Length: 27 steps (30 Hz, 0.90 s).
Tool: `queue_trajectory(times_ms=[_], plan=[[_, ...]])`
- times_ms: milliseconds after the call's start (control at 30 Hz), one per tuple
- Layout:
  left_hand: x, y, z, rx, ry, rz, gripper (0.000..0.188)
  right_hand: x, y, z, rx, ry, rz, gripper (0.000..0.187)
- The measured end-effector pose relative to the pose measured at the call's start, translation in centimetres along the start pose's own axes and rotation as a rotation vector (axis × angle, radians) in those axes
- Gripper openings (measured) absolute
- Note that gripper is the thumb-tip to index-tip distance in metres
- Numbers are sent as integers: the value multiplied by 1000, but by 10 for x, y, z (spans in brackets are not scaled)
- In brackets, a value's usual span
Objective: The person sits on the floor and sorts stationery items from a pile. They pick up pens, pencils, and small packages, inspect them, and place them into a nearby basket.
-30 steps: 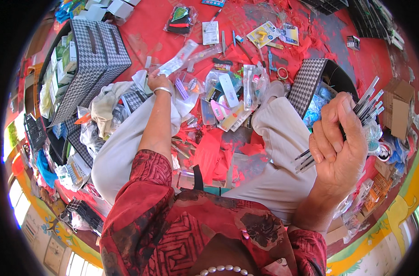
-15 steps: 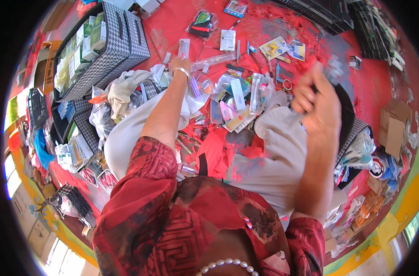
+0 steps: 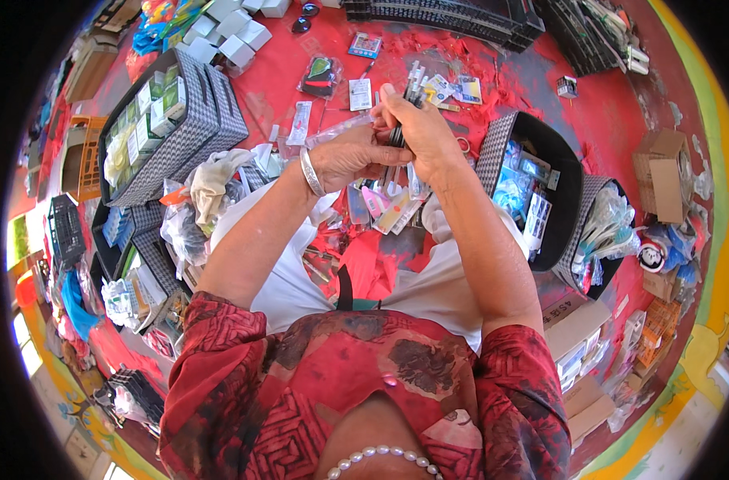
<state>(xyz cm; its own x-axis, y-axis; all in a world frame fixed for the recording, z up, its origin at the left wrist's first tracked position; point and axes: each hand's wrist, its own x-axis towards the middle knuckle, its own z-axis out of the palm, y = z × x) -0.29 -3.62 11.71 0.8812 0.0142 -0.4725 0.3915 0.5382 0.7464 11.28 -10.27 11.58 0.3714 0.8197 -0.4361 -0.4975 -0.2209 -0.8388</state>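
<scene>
In front of me both hands meet around a bundle of thin pen-like sticks (image 3: 416,78), dark along the middle with pale, shiny ends pointing away. My right hand (image 3: 428,132) is closed around the sticks. Fingers of my left hand (image 3: 352,156), with a silver bangle at the wrist, close on the bundle's near part. Beyond them on the red floor lie a white card (image 3: 360,94), a bagged black-and-red item (image 3: 320,78) and a slim clear packet (image 3: 299,122). Between my legs are several small packaged goods (image 3: 394,213), partly hidden by my hands.
To the left stands a houndstooth fabric bin (image 3: 212,120) of green-and-white boxes. A similar open bin (image 3: 568,160), holding blue packages, is by my right leg, beside plastic bags (image 3: 608,228). Cardboard boxes (image 3: 668,188) lie farther right; black crates (image 3: 452,20) are at the back.
My right hand has swung inward from the right with the bundle. My left hand has left the slim packet on the floor and come to the bundle. The view has shifted, uncovering the right bin.
</scene>
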Motion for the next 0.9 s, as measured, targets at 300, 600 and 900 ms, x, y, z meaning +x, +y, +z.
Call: queue_trajectory(times_ms=[300, 600, 900], plan=[[20, -4, -4, -80, 121, 145, 16, -11, -18, -4, -273, 1, 161, 45], [19, -19, 1, -556, -104, 107, 19, 1, -18, -22, -311, 60, 131, 43], [9, -21, 10, -468, -187, 111, 28, 11, -30, -30, -455, -180, -130, 53]])
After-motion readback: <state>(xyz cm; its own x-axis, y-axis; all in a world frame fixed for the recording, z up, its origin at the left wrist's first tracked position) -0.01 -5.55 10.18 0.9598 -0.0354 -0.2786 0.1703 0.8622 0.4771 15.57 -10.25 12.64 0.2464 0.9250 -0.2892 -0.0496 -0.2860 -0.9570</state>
